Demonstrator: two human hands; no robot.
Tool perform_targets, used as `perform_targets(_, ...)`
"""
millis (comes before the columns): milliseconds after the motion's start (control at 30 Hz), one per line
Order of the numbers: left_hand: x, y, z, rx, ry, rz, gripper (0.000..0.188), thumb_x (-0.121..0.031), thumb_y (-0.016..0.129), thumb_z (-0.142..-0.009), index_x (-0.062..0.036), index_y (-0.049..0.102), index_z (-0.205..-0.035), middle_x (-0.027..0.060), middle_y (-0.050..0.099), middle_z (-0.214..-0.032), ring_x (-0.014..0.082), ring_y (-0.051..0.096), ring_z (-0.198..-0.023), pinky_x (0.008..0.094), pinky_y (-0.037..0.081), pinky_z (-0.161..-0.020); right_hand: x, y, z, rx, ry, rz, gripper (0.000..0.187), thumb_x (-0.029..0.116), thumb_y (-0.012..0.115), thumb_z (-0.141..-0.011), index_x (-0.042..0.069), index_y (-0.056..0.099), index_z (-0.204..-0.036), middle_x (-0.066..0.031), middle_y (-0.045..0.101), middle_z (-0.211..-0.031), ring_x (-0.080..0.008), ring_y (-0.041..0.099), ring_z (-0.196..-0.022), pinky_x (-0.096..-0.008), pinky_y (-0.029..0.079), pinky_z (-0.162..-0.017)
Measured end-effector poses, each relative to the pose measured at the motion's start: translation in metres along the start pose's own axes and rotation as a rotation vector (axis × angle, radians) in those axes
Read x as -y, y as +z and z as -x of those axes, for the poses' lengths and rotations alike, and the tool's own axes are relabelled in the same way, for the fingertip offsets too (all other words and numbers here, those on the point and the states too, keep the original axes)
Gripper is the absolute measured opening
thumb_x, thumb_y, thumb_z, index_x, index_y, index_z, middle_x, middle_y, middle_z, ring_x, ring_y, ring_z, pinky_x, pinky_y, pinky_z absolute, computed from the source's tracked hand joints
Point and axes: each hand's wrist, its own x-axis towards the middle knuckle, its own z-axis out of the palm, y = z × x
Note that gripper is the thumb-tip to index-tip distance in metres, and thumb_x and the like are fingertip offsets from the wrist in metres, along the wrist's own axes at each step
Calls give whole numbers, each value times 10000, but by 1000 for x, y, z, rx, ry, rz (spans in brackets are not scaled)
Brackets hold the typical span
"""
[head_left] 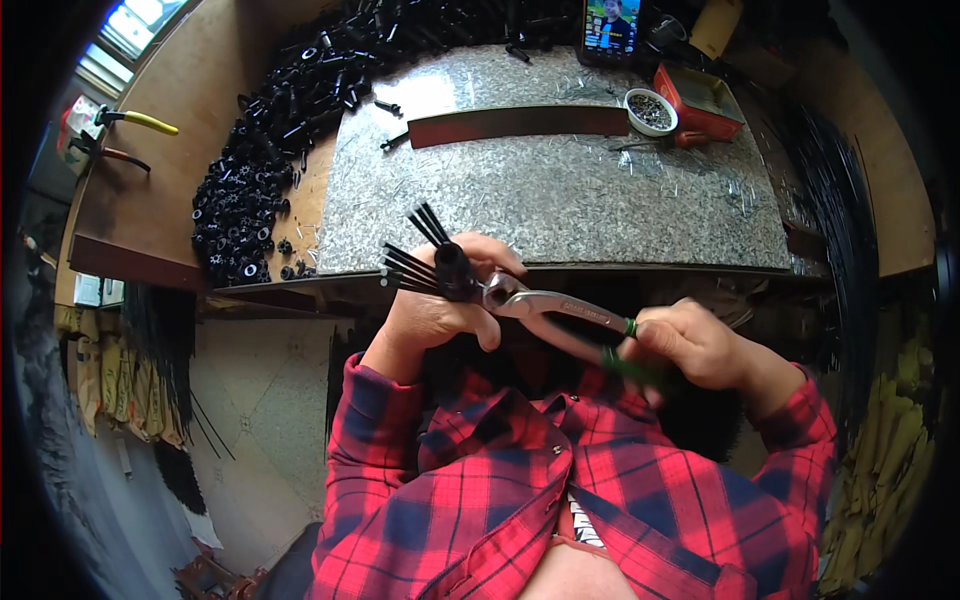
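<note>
In front of my body, my left hand (425,318) is wrapped around a black hub with rods (455,272). Several thin black rods fan out from it toward the left, and its round hollow end faces up. My right hand (695,343) grips the green handles of a pair of silver pliers (572,311). The jaws of the pliers meet the hub's right side, close to my left thumb; what they bite on is too small to make out. Part of the lower handle is blurred.
A speckled stone slab (560,215) covers the bench, with a long dark bar (520,124) across it. Heaped black plastic parts (250,190) lie left and behind. A white bowl of small metal pieces (650,112), a red box (697,100) and a phone (609,30) stand back right.
</note>
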Motion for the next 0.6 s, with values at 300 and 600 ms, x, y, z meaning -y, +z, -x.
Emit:
perform_targets(300, 4, 8, -1, -15, -6, -181, 463, -289, 898, -544, -31, 695, -870, 66, 652, -872, 169, 589, -833, 301, 454, -742, 3, -3, -11, -215, -369, 827, 541, 152, 787, -691, 26, 479, -1117, -131, 589, -894, -289, 620, -804, -367, 479, -685)
perform_targets(600, 21, 11, -3, -52, 97, -168, 497, -153, 909, -491, -47, 616, -878, 16, 566, -826, 130, 528, -763, 275, 423, -686, -6, -13, -23, -271, -510, 995, 558, -59, 522, -737, 17, 446, -1285, -173, 524, -981, -342, 558, -890, -395, 456, -802)
